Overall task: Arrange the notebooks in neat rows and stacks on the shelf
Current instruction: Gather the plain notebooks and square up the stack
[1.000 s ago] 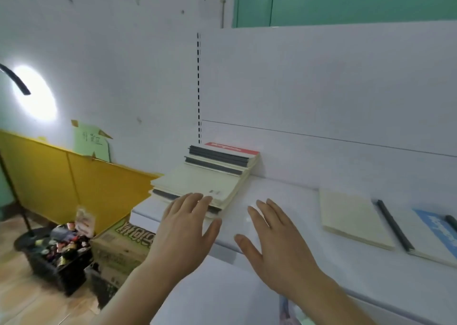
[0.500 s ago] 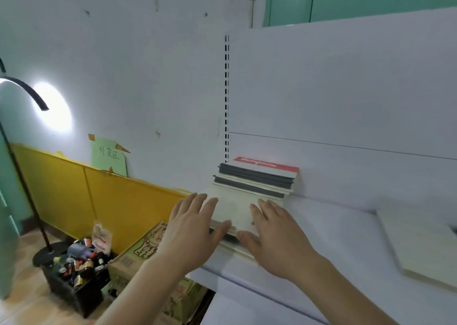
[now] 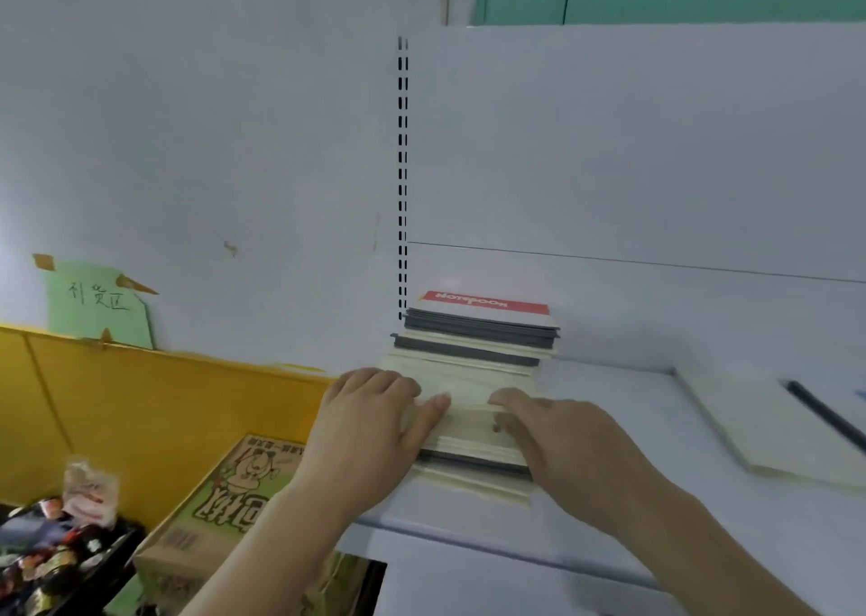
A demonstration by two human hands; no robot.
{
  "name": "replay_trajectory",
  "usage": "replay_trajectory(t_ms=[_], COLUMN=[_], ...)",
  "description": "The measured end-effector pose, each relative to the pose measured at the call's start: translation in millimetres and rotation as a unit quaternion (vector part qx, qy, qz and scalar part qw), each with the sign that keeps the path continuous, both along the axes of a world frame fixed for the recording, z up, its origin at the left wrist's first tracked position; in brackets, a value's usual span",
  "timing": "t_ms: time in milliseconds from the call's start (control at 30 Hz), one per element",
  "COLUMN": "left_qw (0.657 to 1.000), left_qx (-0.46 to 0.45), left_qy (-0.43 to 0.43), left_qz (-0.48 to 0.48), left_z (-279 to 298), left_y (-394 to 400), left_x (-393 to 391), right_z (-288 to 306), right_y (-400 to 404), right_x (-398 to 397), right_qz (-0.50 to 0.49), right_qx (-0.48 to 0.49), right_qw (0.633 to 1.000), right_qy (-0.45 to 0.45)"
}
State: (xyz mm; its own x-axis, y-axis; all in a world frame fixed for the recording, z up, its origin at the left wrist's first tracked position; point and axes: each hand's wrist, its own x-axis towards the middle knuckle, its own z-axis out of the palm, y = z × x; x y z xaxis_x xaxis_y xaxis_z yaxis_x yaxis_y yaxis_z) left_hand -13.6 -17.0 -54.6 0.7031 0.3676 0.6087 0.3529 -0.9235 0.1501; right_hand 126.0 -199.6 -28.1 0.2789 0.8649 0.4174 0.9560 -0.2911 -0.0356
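Gripping the near end of the cream notebook stack (image 3: 473, 423), the left hand (image 3: 370, 432) curled its fingers over the stack's left edge with the thumb laid across the top cover, while the right hand (image 3: 562, 442) bent its fingers onto the stack's right side. That stack lay at the left end of the white shelf (image 3: 609, 498), partly fanned. Behind the stack, against the back panel, sat a second pile topped by a red-banded notebook (image 3: 485, 304). Right of the stack, well apart, lay a single cream notebook (image 3: 759, 423). Left of and below the stack stood a cardboard box (image 3: 225, 498).
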Motion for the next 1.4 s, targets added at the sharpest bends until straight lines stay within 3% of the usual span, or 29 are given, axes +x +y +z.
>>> replay_trajectory(t_ms=[100,267,400,533,600,667,733,833,900,1000,1067,1133,1300,1400], left_qw=[0.991,0.944,0.880,0.856,0.791,0.711,0.700,0.767,0.788,0.794,0.798,0.803,0.813,0.816], left_qx=[-0.040,-0.249,-0.426,-0.486,-0.562,-0.642,-0.639,-0.560,-0.526,-0.509,-0.505,-0.503,-0.496,-0.492], left_qy=[-0.118,-0.203,-0.182,-0.085,-0.106,-0.158,-0.209,-0.240,-0.269,-0.312,-0.316,-0.312,-0.297,-0.294], left_qz=[-0.051,-0.081,-0.108,-0.155,-0.216,-0.238,-0.239,-0.201,-0.172,-0.112,-0.088,-0.076,-0.068,-0.072], left_z=[10.4,21.7,25.9,32.9,35.1,36.2,34.7,29.9,30.6,31.1,29.4,26.5,20.8,21.6], left_y=[7.1,1.0,-12.5,-30.8,-37.8,-39.2,-35.7,-24.7,-14.8,3.2,12.1,16.8,23.0,24.4], left_x=[-6.2,-14.5,-8.9,-2.9,-1.7,-0.1,0.5,-2.9,-9.6,-21.6,-28.8,-33.0,-31.1,-29.3], right_z=[3.9,21.3,38.1,48.7,50.5,46.2,38.0,25.9,17.2,-2.1,-16.5,-22.4,-12.9,-6.0], right_y=[-10.1,-27.8,-32.8,-36.4,-33.3,-27.8,-21.9,-13.5,-6.2,11.9,24.9,32.2,27.3,13.2], right_x=[-10.1,-31.2,-48.2,-56.5,-60.3,-61.2,-56.8,-44.9,-36.2,-22.9,-18.7,-16.2,-15.4,-10.5], right_qz=[-0.023,-0.091,-0.109,-0.076,-0.054,-0.045,-0.059,-0.068,-0.090,-0.140,-0.118,-0.103,-0.087,-0.067], right_qx=[0.091,0.233,0.317,0.394,0.392,0.379,0.342,0.263,0.201,0.024,-0.084,-0.138,-0.144,-0.117], right_qw=[0.996,0.958,0.892,0.772,0.724,0.704,0.734,0.826,0.892,0.970,0.984,0.982,0.986,0.990], right_qy=[0.011,0.140,0.303,0.493,0.565,0.599,0.584,0.495,0.395,0.195,0.107,0.080,0.014,0.031])
